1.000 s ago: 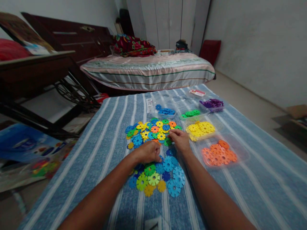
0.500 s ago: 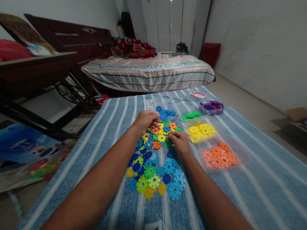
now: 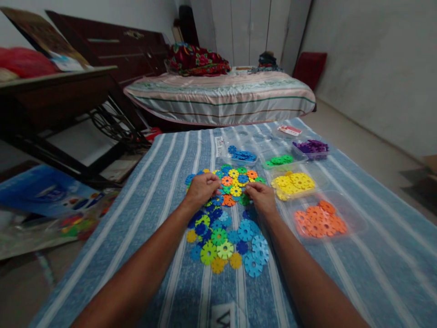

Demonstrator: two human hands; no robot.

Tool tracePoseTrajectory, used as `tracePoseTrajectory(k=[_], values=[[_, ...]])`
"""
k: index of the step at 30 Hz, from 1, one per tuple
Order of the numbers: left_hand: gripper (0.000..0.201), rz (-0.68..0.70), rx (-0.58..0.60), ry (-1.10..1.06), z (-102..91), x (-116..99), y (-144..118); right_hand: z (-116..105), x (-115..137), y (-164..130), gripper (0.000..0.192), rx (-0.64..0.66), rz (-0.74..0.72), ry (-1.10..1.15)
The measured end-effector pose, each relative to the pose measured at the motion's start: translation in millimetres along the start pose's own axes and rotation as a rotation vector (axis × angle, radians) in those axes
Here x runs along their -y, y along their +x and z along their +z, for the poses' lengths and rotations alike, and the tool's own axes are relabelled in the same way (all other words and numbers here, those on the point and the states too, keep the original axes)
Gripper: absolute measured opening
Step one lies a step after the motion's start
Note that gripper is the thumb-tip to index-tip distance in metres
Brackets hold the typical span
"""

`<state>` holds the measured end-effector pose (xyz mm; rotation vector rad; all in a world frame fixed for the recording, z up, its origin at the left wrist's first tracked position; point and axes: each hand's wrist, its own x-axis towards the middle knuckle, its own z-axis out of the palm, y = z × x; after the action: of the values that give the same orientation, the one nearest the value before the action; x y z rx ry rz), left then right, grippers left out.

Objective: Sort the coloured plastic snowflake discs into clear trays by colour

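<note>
Notched discs (image 3: 235, 190) overlap on the striped cloth (image 3: 153, 173) around our left hand (image 3: 202, 188) and right hand (image 3: 262, 197), both with fingertips drawn together; whether either grips a disc we cannot tell. Tugging one could drag its overlapping neighbours along.

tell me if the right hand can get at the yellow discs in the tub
Probably yes: the right hand is close beside the tub, nothing seems to stand between them, and I see no lid over the yellow discs.
</note>
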<state>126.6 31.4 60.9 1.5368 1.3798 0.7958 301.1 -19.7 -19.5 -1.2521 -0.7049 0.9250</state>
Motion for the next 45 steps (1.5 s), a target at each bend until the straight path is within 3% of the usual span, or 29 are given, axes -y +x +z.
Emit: tracePoseTrajectory(k=[4, 8, 11, 13, 19, 26, 28, 31, 35, 39, 45], values=[[0.024, 0.012, -0.091, 0.052, -22.0, 19, -19, -2, -1, -1, 0.022, 0.002, -0.01, -0.018], [0.02, 0.027, -0.267, 0.176, -40.4, 38, -46, -4, 0, -3, 0.02, 0.01, -0.021, -0.052], [0.024, 0.037, -0.414, 0.26, -43.4, 53, -70, -4, 2, -5, 0.019, 0.01, -0.045, -0.075], [0.029, 0.04, -0.444, 0.254, -38.8, 62, -85, -3, 2, -6, 0.019, 0.016, -0.05, -0.076], [0.03, 0.095, -0.355, 0.211, -9.1, 77, -110, -5, 0, -7, 0.02, 0.015, -0.04, -0.074], [0.035, 0.059, -0.321, 0.07, 12.0, 71, -110, -7, 0, -7, 0.021, 0.022, -0.032, -0.076], [0.033, 0.092, -0.345, 0.053, 13.2, 73, -108, -7, -1, -6, 0.021, 0.024, -0.034, -0.079], [0.026, 0.254, -0.352, 0.191, 11.3, 78, -109, -8, -3, -5, 0.021, 0.025, -0.043, -0.091], [0.028, 0.456, -0.233, 0.495, 4.8, 80, -117, -8, -4, -6, 0.02, 0.033, -0.053, -0.11], [0.041, 0.498, -0.092, 0.639, 1.5, 79, -123, -7, -3, -6, 0.021, 0.034, -0.062, -0.117], [0.024, 0.524, -0.051, 0.631, 3.2, 73, -121, -7, -3, -4, 0.02, 0.058, -0.106, -0.144]])
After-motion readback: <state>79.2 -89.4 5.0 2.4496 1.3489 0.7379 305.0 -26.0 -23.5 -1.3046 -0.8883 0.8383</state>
